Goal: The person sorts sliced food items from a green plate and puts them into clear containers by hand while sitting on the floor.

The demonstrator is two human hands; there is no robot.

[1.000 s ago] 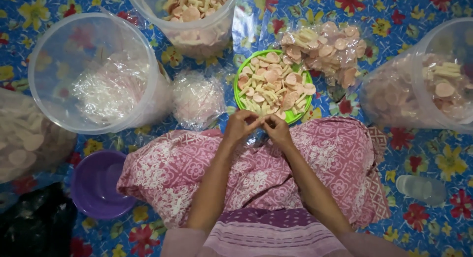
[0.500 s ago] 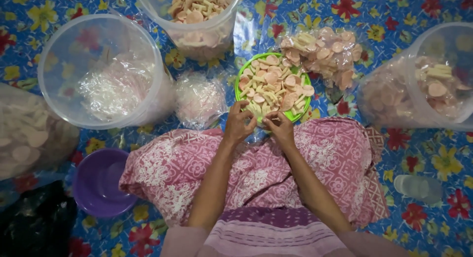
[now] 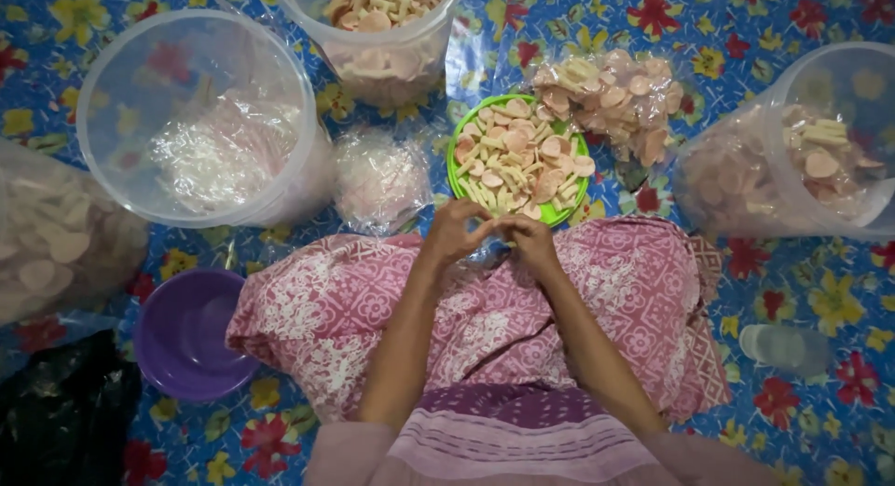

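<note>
- left hand point(image 3: 454, 231) and right hand point(image 3: 530, 239) meet fingertip to fingertip over the pink patterned lap cloth point(image 3: 615, 290), pinching a small clear plastic bag point(image 3: 487, 252)
- green plate point(image 3: 456, 148) of crackers just beyond
- purple bowl point(image 3: 186, 335) at left

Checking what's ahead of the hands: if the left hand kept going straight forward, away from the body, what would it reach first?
Most likely the green plate of crackers, whose near edge lies just beyond the left hand. How high the hand is above it is unclear.
</note>
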